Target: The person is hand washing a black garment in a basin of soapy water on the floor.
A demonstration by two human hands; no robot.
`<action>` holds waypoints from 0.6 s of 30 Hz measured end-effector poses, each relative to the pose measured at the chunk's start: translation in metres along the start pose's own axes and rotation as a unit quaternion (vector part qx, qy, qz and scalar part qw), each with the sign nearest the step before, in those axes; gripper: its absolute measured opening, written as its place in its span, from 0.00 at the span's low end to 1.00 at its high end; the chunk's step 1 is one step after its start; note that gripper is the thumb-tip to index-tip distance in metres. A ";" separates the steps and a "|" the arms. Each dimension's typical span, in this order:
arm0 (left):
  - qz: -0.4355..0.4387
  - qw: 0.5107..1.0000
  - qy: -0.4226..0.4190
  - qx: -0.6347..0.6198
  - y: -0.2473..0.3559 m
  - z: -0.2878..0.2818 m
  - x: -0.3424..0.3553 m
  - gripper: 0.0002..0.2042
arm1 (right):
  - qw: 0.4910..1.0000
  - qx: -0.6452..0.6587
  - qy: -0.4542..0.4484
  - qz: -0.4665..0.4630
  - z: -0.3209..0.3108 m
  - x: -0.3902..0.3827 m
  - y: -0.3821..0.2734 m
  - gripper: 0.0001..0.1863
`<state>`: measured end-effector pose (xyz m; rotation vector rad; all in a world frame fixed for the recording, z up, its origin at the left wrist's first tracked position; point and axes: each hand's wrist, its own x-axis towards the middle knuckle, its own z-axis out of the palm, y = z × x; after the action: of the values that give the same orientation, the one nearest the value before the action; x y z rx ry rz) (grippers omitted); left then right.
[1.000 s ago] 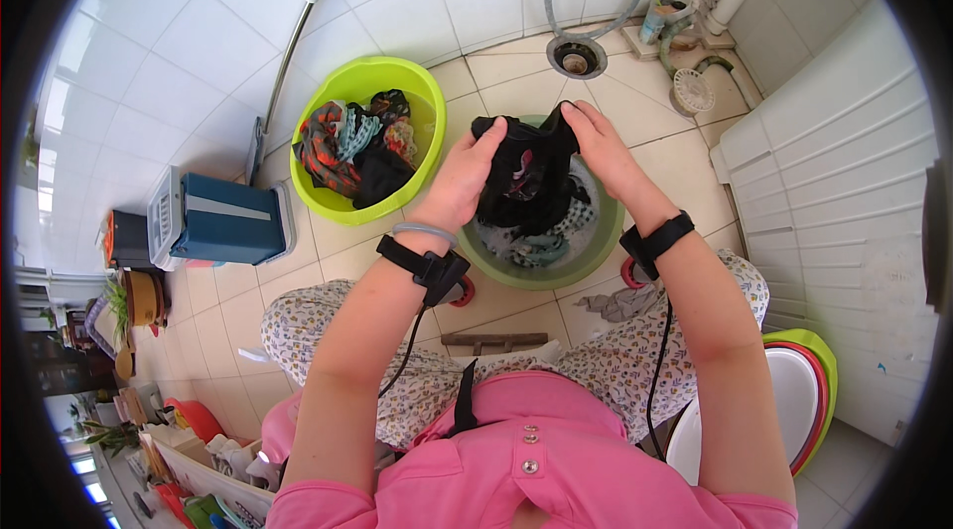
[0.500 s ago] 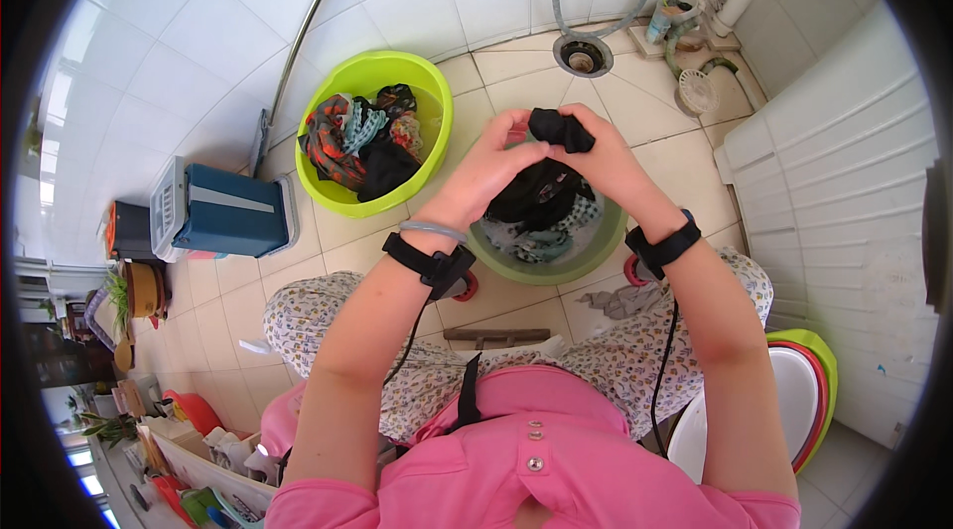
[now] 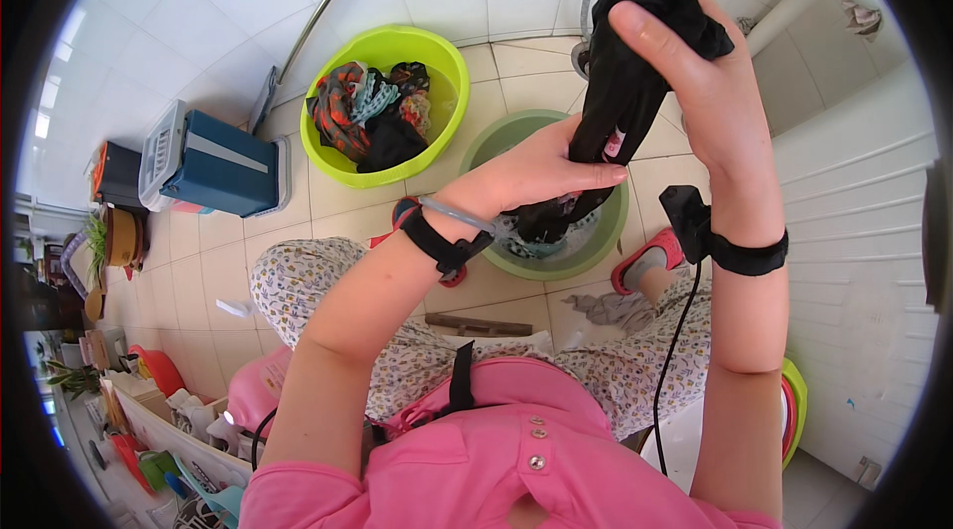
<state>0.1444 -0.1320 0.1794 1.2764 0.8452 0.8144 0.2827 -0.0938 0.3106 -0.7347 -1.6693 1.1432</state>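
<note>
A blue rectangular box with a pale stripe (image 3: 220, 164) lies in a white crate just left of the lime-green laundry basin (image 3: 387, 102), and a darker box (image 3: 121, 175) stands farther left of that basin; no labels, signs or screens are discernible.

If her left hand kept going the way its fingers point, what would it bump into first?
The left hand already grips the black garment, fingers pointing right. Past the cloth, probably the right forearm, though depth is unclear.
</note>
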 end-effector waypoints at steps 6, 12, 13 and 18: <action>-0.121 0.985 0.023 -0.120 -0.070 -0.013 0.007 0.21 | 0.971 0.023 0.068 0.227 -0.011 -0.004 0.117 0.25; -0.289 0.938 0.190 0.005 -0.197 -0.055 0.017 0.27 | 0.921 0.027 0.008 0.389 -0.032 -0.059 0.308 0.11; -0.303 0.928 0.214 0.033 -0.211 -0.063 0.020 0.27 | 0.911 0.010 -0.005 0.413 -0.029 -0.067 0.327 0.11; -0.351 0.876 0.283 0.170 -0.256 -0.089 0.049 0.25 | 0.854 -0.018 -0.045 0.518 -0.018 -0.083 0.405 0.25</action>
<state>0.1006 -0.0769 -0.0868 0.8987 1.8603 0.4414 0.3162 -0.0030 -0.0920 -1.7403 -1.3298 1.8818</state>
